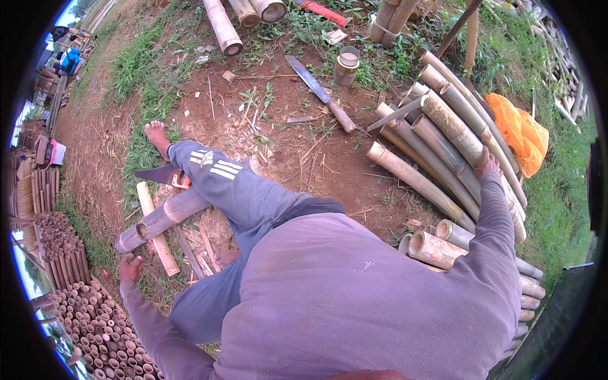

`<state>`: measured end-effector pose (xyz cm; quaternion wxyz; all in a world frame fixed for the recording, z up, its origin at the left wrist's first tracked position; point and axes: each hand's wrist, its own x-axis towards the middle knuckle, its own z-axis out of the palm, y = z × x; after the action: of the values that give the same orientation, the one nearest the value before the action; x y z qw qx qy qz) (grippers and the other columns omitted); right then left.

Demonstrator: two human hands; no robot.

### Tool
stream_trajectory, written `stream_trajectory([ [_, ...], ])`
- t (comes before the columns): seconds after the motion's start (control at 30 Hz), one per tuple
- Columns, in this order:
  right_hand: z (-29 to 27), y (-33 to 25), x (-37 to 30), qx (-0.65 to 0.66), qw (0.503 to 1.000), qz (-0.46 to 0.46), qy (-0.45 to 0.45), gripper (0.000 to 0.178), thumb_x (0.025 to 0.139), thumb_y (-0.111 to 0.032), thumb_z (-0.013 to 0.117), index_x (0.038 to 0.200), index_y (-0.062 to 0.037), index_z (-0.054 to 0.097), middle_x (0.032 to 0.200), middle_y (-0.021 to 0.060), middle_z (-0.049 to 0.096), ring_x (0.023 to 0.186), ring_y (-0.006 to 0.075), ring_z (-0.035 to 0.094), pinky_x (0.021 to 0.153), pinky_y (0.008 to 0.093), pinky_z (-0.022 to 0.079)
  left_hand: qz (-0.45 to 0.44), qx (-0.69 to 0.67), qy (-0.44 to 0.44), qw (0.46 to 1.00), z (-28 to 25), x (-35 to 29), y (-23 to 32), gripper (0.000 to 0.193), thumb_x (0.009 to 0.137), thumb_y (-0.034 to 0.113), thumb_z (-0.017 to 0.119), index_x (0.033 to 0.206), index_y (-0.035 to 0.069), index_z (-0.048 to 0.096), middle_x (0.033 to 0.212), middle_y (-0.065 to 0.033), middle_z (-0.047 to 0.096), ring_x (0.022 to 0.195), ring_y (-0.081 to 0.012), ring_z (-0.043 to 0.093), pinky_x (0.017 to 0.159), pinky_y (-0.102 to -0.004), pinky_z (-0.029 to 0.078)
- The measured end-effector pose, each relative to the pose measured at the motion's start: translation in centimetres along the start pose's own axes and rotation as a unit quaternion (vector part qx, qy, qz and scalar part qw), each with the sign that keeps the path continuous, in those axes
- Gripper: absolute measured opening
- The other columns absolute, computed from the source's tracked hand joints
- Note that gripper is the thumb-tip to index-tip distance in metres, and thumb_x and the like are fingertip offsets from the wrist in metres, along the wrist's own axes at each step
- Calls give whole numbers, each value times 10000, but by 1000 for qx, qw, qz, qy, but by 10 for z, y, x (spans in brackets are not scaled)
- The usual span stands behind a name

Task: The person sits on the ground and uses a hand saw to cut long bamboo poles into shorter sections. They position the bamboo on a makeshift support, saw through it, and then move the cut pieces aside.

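Note:
At the right, my right hand (487, 166) is closed on a bamboo pole (451, 123) in a slanting pile of cut poles. My left hand (131, 268) hangs at the lower left with curled fingers and nothing visible in it. Just beyond it lies the end of a thick bamboo length (158, 218), which runs under my bent leg across a paler split piece (157, 228). A handsaw (158, 174) with an orange handle rests by my shin, its grip partly hidden by the leg.
A machete (316, 88) lies on the bare soil ahead, near a bamboo cup (347, 65). An orange net bag (518, 134) sits beyond the pole pile. More cut poles (437, 247) lie by my right side. Stacked bamboo tubes (104, 326) fill the lower left.

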<state>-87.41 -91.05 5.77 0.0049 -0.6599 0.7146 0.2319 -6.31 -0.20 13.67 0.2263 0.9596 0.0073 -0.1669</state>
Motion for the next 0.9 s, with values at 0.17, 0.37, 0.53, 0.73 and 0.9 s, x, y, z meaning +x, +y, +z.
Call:
stream_trajectory([
  [0.17,7,-35,28,20,999,44,21,866,945,-284,739,1687,-249,293,1725,79,369,1585,353,356,1250,648,315,33,28,10,999,3,-26,-7,551,898,233,852,1333,-4,610,916,-93,733,743,-159,673,637,-311,535],
  [0.37,-55,-70,91,203,881,-31,426,575,1002,-397,609,1510,-128,597,1512,153,612,1414,349,552,1159,497,469,82,194,91,973,6,-55,12,499,922,425,774,678,-2,686,648,-139,634,601,-239,572,646,-424,486],
  [0.53,-215,-268,-76,348,552,-462,601,341,1045,-181,689,1364,-60,709,1357,147,699,1231,321,666,1061,473,532,11,171,118,978,11,-112,-12,349,965,377,693,882,53,792,936,-219,759,901,-395,733,862,-477,558],
  [0.73,-179,-480,-265,346,510,-768,176,404,1044,-207,684,1387,4,652,1335,201,680,1284,363,623,1116,466,472,-135,-26,-15,990,65,-171,-26,393,934,326,785,1259,109,749,1119,-125,790,948,-269,756,890,-416,578],
  [0.9,-59,-561,-398,73,478,-870,96,693,942,-553,721,1505,-165,603,1584,163,510,1549,423,347,1254,681,244,-156,-171,36,972,72,-190,-49,540,978,300,791,1429,53,627,1141,-138,763,895,-193,737,757,-346,569],
])
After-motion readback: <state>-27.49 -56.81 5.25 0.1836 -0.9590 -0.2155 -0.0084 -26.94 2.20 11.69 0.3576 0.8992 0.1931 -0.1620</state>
